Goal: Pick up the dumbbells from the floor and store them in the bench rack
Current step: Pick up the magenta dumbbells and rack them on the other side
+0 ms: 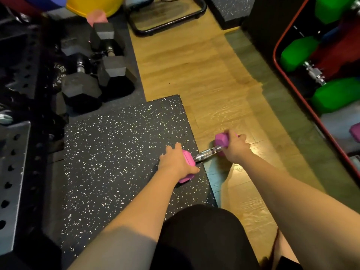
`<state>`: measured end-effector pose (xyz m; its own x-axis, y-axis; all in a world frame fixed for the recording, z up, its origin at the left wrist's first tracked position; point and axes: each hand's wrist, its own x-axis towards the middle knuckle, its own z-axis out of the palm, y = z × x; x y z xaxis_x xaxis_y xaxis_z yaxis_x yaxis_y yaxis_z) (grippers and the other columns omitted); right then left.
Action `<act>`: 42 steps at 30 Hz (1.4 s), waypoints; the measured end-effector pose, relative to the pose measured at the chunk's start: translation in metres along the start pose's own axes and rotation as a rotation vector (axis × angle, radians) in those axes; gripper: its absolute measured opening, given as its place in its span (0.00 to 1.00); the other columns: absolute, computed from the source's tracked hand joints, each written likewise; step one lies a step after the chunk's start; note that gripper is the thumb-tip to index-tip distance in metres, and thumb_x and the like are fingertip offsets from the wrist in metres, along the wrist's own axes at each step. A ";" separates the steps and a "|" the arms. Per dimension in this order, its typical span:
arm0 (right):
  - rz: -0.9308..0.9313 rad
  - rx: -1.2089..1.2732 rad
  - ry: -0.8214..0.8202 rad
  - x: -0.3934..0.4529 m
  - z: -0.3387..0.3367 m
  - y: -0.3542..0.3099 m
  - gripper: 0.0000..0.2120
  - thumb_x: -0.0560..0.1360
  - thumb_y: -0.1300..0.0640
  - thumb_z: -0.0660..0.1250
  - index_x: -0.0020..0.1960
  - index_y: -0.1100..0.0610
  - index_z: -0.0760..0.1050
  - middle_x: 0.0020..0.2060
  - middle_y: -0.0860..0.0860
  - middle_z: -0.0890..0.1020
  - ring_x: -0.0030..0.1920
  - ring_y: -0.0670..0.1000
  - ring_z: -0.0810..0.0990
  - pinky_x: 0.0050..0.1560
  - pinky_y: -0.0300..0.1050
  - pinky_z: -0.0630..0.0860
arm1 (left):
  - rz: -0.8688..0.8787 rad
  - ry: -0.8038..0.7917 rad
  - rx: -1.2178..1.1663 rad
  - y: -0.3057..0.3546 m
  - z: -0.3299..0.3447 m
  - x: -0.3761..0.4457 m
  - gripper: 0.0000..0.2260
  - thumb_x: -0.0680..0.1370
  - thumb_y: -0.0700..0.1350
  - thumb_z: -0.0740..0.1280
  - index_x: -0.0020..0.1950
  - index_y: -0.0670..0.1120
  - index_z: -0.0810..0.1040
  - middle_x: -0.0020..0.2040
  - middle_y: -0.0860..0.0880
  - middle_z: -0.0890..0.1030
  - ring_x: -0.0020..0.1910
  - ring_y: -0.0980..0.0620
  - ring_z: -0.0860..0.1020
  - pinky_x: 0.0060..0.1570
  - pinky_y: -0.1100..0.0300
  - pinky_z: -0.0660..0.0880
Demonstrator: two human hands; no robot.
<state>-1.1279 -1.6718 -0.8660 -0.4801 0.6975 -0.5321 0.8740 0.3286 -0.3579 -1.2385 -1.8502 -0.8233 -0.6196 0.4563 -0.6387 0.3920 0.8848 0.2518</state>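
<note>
The pink dumbbell [206,152] lies left-to-right; left hand [176,162] and right hand [236,147] each clasp one end, rack [303,98] far right.

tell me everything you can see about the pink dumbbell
The pink dumbbell has two hexagonal pink heads, apparently rubber-coated, joined by a knurled chrome handle. It lies low, spanning the edge of the speckled black mat and the wooden floor. The left hand grips one head, the right hand the other; the handle is bare.
</note>
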 end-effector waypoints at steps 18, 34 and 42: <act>0.303 0.079 -0.424 -0.047 -0.008 0.047 0.41 0.67 0.46 0.76 0.67 0.52 0.52 0.54 0.63 0.73 0.45 0.62 0.82 0.44 0.56 0.84 | 0.361 -0.149 0.512 0.019 -0.037 0.019 0.43 0.58 0.63 0.79 0.68 0.53 0.67 0.59 0.52 0.73 0.57 0.46 0.74 0.53 0.47 0.77; 0.382 0.384 -0.403 -0.047 0.003 0.064 0.49 0.65 0.48 0.78 0.72 0.55 0.49 0.59 0.61 0.69 0.53 0.62 0.77 0.38 0.53 0.80 | 0.264 0.325 -0.302 0.021 0.003 0.027 0.10 0.69 0.56 0.68 0.49 0.60 0.77 0.52 0.63 0.75 0.53 0.52 0.75 0.58 0.47 0.72; 0.324 0.446 -0.313 -0.047 0.006 0.063 0.46 0.64 0.46 0.80 0.74 0.53 0.59 0.62 0.59 0.71 0.54 0.64 0.77 0.41 0.61 0.83 | 0.144 0.522 -0.449 0.034 0.011 0.031 0.06 0.70 0.51 0.70 0.45 0.54 0.82 0.47 0.58 0.78 0.46 0.53 0.77 0.47 0.60 0.69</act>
<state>-1.0507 -1.6873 -0.8684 -0.2539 0.4757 -0.8421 0.8960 -0.2121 -0.3900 -1.2372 -1.8068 -0.8423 -0.8721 0.4580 -0.1724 0.2455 0.7142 0.6555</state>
